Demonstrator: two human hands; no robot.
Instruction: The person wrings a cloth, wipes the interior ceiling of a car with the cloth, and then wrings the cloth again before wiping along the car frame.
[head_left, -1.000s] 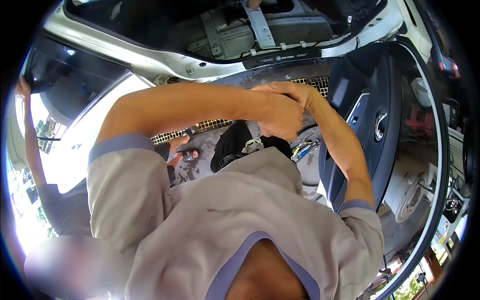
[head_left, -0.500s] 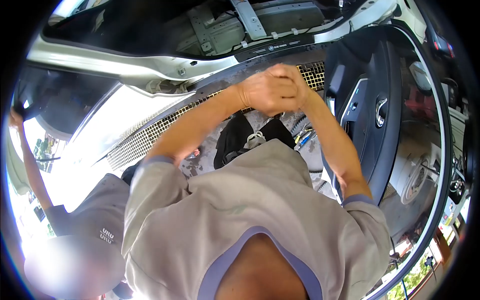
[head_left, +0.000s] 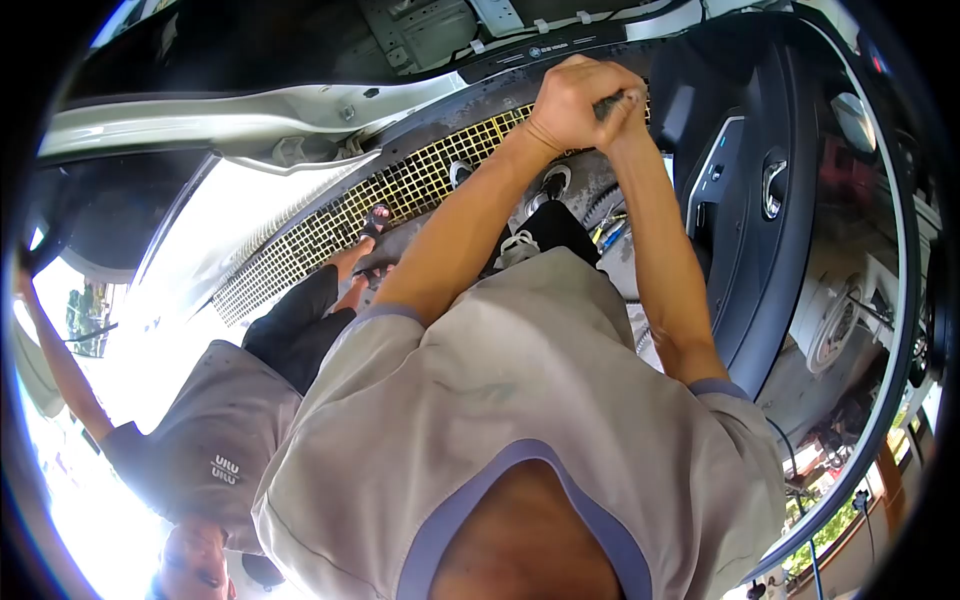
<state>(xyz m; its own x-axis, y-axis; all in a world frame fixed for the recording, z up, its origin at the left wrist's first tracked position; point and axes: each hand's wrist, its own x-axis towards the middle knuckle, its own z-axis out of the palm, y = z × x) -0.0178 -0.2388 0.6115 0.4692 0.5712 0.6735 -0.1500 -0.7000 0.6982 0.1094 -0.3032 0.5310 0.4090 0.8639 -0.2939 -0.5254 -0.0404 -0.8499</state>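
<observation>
My left hand (head_left: 577,98) and my right hand (head_left: 625,118) are held together in front of me, above the floor beside a car's open doorway. The left fingers curl over toward the right hand, and both hands look closed. A small dark patch shows between them; whether it is a held object or just a gap I cannot tell. Close beyond the hands runs the car's door sill (head_left: 500,65). To the right of my right hand is the dark inner panel of the open car door (head_left: 745,300), with a chrome handle (head_left: 772,190).
A co-worker in a grey shirt (head_left: 225,420) stands at my left, one arm raised by the white car body (head_left: 240,215). A yellowish floor grating (head_left: 420,185) runs along the car. Tools with blue and yellow parts (head_left: 608,235) lie on the floor near my shoes (head_left: 552,185).
My joined hands have moved up in the view and a little right, and a dark patch now shows between them. More of the co-worker's legs and the grating is visible.
</observation>
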